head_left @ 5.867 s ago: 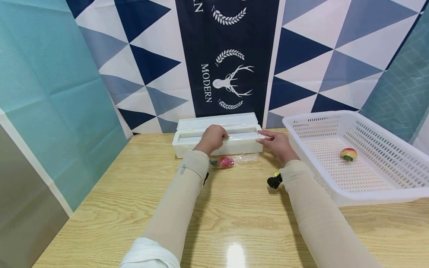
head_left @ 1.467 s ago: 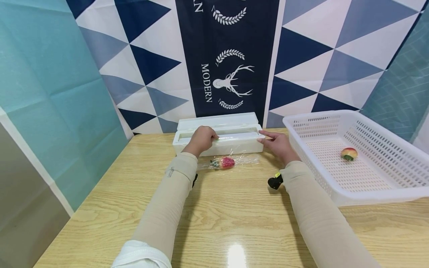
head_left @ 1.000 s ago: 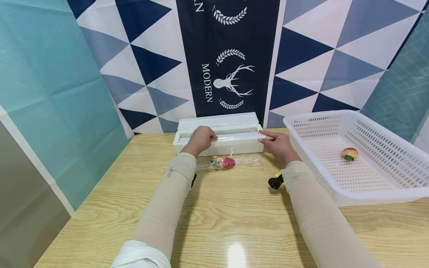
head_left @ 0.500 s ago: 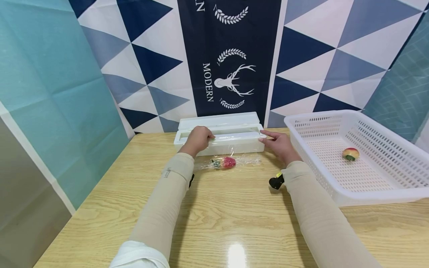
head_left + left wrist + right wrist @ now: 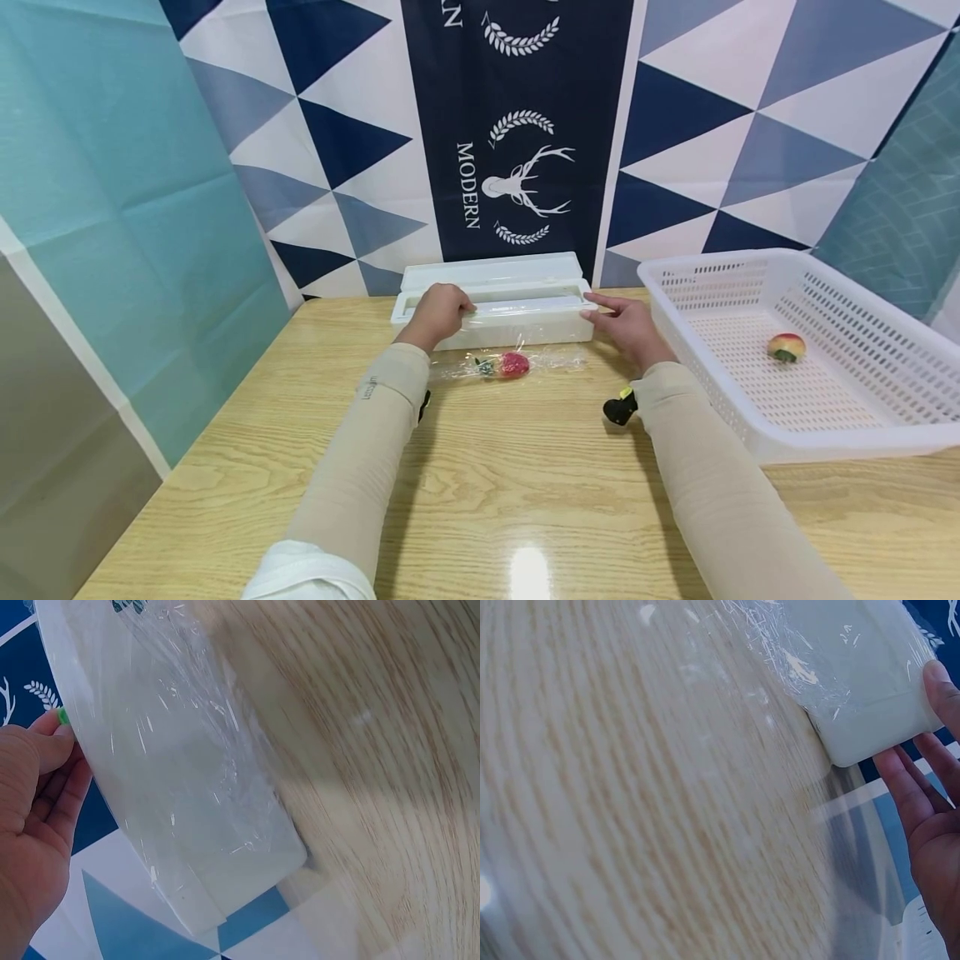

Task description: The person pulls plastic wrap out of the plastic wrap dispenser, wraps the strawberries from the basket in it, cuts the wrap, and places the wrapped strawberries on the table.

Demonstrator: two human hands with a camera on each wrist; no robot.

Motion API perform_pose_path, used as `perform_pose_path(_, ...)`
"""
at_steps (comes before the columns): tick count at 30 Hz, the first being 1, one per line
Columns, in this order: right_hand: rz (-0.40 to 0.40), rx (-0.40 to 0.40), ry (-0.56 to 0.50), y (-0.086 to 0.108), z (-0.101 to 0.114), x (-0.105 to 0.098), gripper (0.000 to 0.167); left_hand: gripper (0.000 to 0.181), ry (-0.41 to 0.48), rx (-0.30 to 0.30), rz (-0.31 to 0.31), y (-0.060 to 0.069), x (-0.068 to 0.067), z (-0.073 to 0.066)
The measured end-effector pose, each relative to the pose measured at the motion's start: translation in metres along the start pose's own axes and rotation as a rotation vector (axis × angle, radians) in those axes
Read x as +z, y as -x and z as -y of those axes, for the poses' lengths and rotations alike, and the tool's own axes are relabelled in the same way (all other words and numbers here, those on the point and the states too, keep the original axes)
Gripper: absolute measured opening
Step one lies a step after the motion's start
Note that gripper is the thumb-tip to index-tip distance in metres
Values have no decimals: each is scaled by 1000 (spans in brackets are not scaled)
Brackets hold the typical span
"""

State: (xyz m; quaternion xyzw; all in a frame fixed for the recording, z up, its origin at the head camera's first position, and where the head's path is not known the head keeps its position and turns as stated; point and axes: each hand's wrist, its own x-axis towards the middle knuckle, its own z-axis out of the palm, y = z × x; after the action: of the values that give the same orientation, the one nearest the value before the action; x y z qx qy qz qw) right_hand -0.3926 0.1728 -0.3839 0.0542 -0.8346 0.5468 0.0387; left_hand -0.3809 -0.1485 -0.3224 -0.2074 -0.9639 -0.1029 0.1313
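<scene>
A long white cling film box (image 5: 564, 327) stands at the back of the table with its lid (image 5: 491, 272) tipped back. Near the left part of its front top edge, my left hand (image 5: 435, 312) pinches a small green slider (image 5: 63, 715), mostly covered by the fingers. My right hand (image 5: 628, 329) grips the box's right end, thumb and fingers either side of the corner in the right wrist view. Clear cling film (image 5: 169, 742) hangs down the box front onto the table. A red strawberry (image 5: 513, 365) with green leaves lies in the film before the box.
At the right, a white perforated plastic basket (image 5: 757, 442) holds one red-and-yellow fruit (image 5: 787, 347) with green leaves. The wooden table (image 5: 517, 492) stretches in front of the box. A patterned cloth (image 5: 525, 125) hangs close behind it.
My left hand has slid leftward along the box's front edge with the green slider. More film now shows around the strawberry. My right hand has stayed on the box's right end.
</scene>
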Motion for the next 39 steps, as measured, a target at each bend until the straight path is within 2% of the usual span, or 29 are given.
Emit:
perform_pose_path(10,3,-9,2,-1,-4,-2,58,26,17,3,-3,1,3,5)
perform_pose_path(22,-1,-43,7,-2,-6,-2,58,29,34,-5,0,4,-1,7)
perform_pose_path(31,-13,-23,9,-3,-3,-1,58,26,19,-13,-5,7,-4,16)
perform_pose_path(39,-20,-16,14,-2,-3,0,58,26,18,12,-16,9,-3,23)
